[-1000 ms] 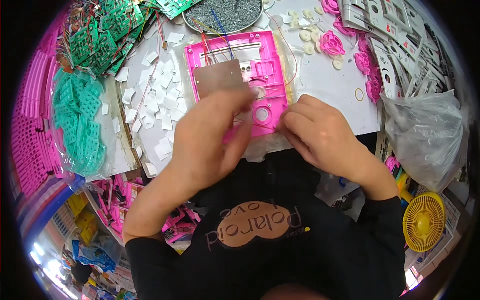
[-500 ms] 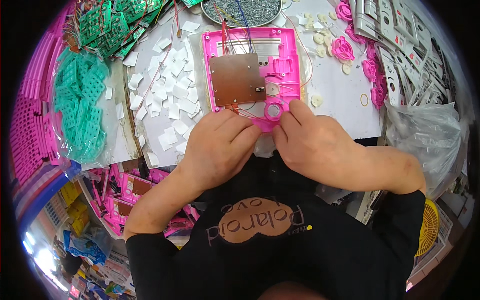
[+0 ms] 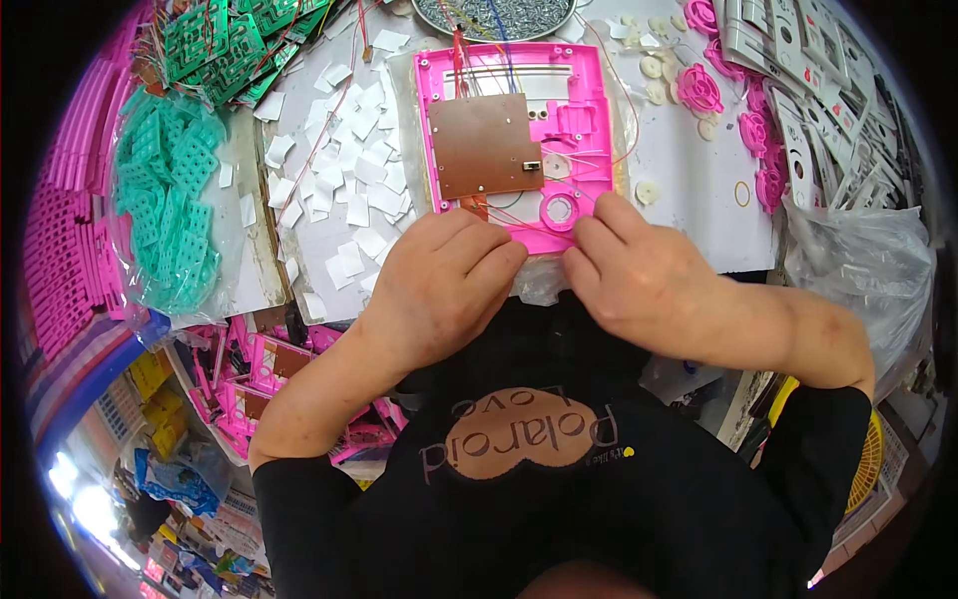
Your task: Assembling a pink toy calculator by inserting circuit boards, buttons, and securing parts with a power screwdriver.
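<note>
A pink plastic housing (image 3: 602,150) lies open in front of me, with a brown circuit board (image 3: 484,145) on its left half. Near its bottom right is a pink ring (image 3: 561,211). Thin red wires (image 3: 521,222) cross its lower part toward my right fingertips. My left hand (image 3: 439,280) is closed at the lower left corner; its curled fingers hide whatever is in them. At the lower right corner my right hand (image 3: 644,270) is pinched around the ends of those wires, close beside the ring. A small gap separates the two hands.
White square pieces (image 3: 364,150) are scattered left of the housing. Beyond them lie a bag of turquoise grid parts (image 3: 165,220) and green circuit boards (image 3: 220,50). A tray of screws (image 3: 499,18) sits behind. Pink round parts (image 3: 699,90) and grey-white panels (image 3: 798,130) lie right.
The whole view has shifted, putting the bench slightly further right and up in the picture. The gap between my fingertips has widened a little. Both hands remain closed at the housing's near edge.
</note>
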`<state>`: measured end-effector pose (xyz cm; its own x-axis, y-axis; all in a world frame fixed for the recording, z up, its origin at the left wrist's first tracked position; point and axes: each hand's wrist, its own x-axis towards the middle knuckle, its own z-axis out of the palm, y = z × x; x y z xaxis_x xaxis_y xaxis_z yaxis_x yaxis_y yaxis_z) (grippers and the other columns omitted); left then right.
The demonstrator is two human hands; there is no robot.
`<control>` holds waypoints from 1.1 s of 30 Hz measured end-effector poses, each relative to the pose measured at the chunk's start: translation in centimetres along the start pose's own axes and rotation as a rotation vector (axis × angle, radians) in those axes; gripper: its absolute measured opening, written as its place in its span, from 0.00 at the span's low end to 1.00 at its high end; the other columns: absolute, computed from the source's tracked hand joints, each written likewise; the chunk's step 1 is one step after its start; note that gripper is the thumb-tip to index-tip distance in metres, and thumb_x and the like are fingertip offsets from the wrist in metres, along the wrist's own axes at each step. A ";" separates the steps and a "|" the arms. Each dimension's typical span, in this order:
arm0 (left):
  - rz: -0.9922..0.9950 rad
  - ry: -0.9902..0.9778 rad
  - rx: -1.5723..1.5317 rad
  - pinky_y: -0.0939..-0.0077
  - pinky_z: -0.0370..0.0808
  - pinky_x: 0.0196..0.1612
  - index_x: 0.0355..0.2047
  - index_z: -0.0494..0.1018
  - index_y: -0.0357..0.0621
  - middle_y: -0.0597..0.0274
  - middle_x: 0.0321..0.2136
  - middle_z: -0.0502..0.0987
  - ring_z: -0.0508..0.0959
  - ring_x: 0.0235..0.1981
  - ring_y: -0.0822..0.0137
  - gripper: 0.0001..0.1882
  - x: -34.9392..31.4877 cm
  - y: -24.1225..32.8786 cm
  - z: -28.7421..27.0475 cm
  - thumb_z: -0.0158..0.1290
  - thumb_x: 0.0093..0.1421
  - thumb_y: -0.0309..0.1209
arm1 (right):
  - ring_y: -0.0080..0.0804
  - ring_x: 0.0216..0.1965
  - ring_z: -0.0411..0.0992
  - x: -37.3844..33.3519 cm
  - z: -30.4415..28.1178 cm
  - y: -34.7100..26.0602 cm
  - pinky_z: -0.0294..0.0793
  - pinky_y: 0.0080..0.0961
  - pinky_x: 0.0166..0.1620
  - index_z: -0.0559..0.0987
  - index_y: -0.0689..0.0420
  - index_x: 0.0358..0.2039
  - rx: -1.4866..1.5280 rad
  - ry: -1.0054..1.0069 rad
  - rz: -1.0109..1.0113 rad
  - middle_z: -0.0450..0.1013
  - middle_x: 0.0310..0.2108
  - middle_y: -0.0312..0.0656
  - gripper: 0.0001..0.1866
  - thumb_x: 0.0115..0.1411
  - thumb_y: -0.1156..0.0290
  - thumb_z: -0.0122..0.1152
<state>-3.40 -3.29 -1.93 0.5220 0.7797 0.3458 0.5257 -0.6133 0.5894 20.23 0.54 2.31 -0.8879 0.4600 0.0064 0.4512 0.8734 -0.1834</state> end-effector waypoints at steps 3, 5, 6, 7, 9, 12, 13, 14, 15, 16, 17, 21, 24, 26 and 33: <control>-0.003 0.032 -0.001 0.64 0.75 0.37 0.40 0.77 0.42 0.58 0.35 0.78 0.78 0.34 0.55 0.18 -0.3 -0.1 -0.1 0.65 0.47 0.19 | 0.40 0.35 0.71 0.7 -1.3 2.7 0.76 0.35 0.35 0.77 0.60 0.30 0.180 0.176 -0.057 0.72 0.33 0.42 0.12 0.45 0.78 0.71; -0.020 0.052 0.012 0.64 0.74 0.39 0.42 0.77 0.43 0.60 0.36 0.78 0.78 0.35 0.57 0.20 -0.2 0.4 0.2 0.65 0.47 0.20 | 0.39 0.34 0.71 -0.1 -1.1 3.0 0.74 0.34 0.33 0.78 0.59 0.30 0.284 0.246 0.021 0.73 0.34 0.41 0.12 0.46 0.77 0.74; -0.031 0.054 0.016 0.64 0.73 0.39 0.43 0.78 0.43 0.60 0.37 0.78 0.78 0.36 0.57 0.21 -0.2 0.6 0.4 0.65 0.47 0.20 | 0.38 0.33 0.70 -0.6 -0.4 2.8 0.73 0.33 0.33 0.79 0.59 0.30 0.307 0.283 0.058 0.73 0.34 0.41 0.13 0.46 0.76 0.75; -0.013 0.051 0.032 0.63 0.72 0.42 0.45 0.78 0.44 0.62 0.38 0.78 0.78 0.37 0.58 0.22 0.2 0.9 0.6 0.66 0.47 0.21 | 0.38 0.32 0.70 -1.1 0.2 2.8 0.72 0.32 0.32 0.79 0.58 0.30 0.329 0.317 0.092 0.73 0.34 0.41 0.13 0.46 0.76 0.76; 0.021 0.041 0.072 0.60 0.69 0.46 0.48 0.78 0.46 0.64 0.40 0.77 0.77 0.39 0.61 0.25 1.2 1.6 1.1 0.66 0.47 0.23 | 0.37 0.30 0.69 -1.6 1.2 3.0 0.69 0.30 0.30 0.81 0.58 0.31 0.328 0.376 0.091 0.73 0.32 0.40 0.13 0.45 0.76 0.77; 0.027 -0.045 0.175 0.58 0.64 0.53 0.50 0.79 0.48 0.70 0.43 0.75 0.74 0.43 0.67 0.23 1.6 1.9 1.7 0.64 0.51 0.31 | 0.36 0.27 0.68 -2.2 1.8 3.2 0.66 0.29 0.28 0.82 0.57 0.32 0.363 0.365 0.097 0.72 0.27 0.38 0.12 0.47 0.77 0.77; 0.035 -0.063 0.184 0.58 0.64 0.53 0.51 0.79 0.48 0.70 0.43 0.75 0.74 0.43 0.68 0.23 1.6 1.9 1.8 0.64 0.52 0.32 | 0.36 0.26 0.67 -2.4 2.0 3.4 0.66 0.29 0.28 0.82 0.57 0.32 0.383 0.361 0.099 0.71 0.25 0.37 0.11 0.48 0.77 0.77; 0.042 -0.081 0.193 0.58 0.63 0.53 0.51 0.79 0.48 0.70 0.44 0.75 0.74 0.43 0.68 0.23 1.7 1.8 1.9 0.64 0.52 0.32 | 0.36 0.25 0.67 -2.6 2.4 3.5 0.65 0.29 0.27 0.83 0.57 0.32 0.412 0.373 0.101 0.70 0.23 0.37 0.11 0.49 0.77 0.76; 0.048 -0.098 0.201 0.57 0.63 0.54 0.51 0.79 0.47 0.70 0.44 0.75 0.74 0.44 0.69 0.24 1.7 1.8 2.0 0.63 0.52 0.33 | 0.35 0.24 0.67 -2.7 2.6 3.6 0.65 0.29 0.27 0.83 0.58 0.33 0.476 0.367 0.122 0.70 0.22 0.37 0.10 0.50 0.77 0.75; 0.057 -0.104 0.214 0.57 0.63 0.54 0.51 0.79 0.47 0.70 0.44 0.75 0.74 0.43 0.69 0.24 1.8 1.8 2.0 0.63 0.52 0.33 | 0.34 0.23 0.67 -2.9 2.7 3.7 0.65 0.29 0.26 0.83 0.58 0.33 0.541 0.363 0.143 0.69 0.21 0.37 0.09 0.51 0.77 0.75; 0.066 -0.110 0.227 0.57 0.63 0.54 0.52 0.79 0.47 0.70 0.44 0.75 0.74 0.43 0.69 0.24 1.8 1.9 2.0 0.63 0.53 0.33 | 0.33 0.22 0.67 -3.0 2.4 3.8 0.64 0.28 0.26 0.83 0.58 0.33 0.639 0.341 0.183 0.69 0.20 0.37 0.08 0.52 0.77 0.74; 0.064 -0.153 0.246 0.54 0.61 0.54 0.54 0.78 0.47 0.69 0.46 0.75 0.75 0.43 0.66 0.30 1.5 2.1 1.9 0.66 0.47 0.31 | 0.25 0.20 0.66 -2.4 1.1 2.7 0.63 0.25 0.25 0.83 0.60 0.34 0.842 0.172 0.499 0.70 0.20 0.38 0.04 0.57 0.77 0.70; 0.101 -0.127 0.267 0.52 0.63 0.53 0.52 0.79 0.44 0.68 0.46 0.75 0.75 0.44 0.66 0.29 1.3 2.2 2.3 0.66 0.46 0.30 | 0.21 0.20 0.65 -2.3 0.2 2.8 0.63 0.23 0.25 0.82 0.61 0.33 0.911 0.006 0.587 0.70 0.20 0.38 0.03 0.58 0.77 0.67; 0.126 -0.123 0.316 0.51 0.63 0.53 0.51 0.79 0.43 0.68 0.46 0.75 0.75 0.44 0.66 0.28 1.4 2.3 2.5 0.65 0.47 0.31 | 0.21 0.19 0.64 -1.6 -0.3 2.8 0.64 0.22 0.25 0.82 0.61 0.33 0.941 -0.047 0.620 0.70 0.19 0.37 0.03 0.59 0.77 0.66; 0.158 -0.118 0.372 0.52 0.66 0.51 0.49 0.79 0.41 0.65 0.45 0.74 0.74 0.43 0.65 0.26 1.2 2.5 2.5 0.62 0.48 0.33 | 0.29 0.19 0.70 3.3 -3.2 5.3 0.69 0.28 0.26 0.80 0.62 0.28 0.798 -0.038 0.398 0.73 0.18 0.40 0.08 0.60 0.71 0.63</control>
<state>0.19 -4.14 -1.84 0.6772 0.6663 0.3122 0.6287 -0.7444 0.2250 19.93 7.18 4.47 -0.6876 0.6873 -0.2340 0.5426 0.2722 -0.7947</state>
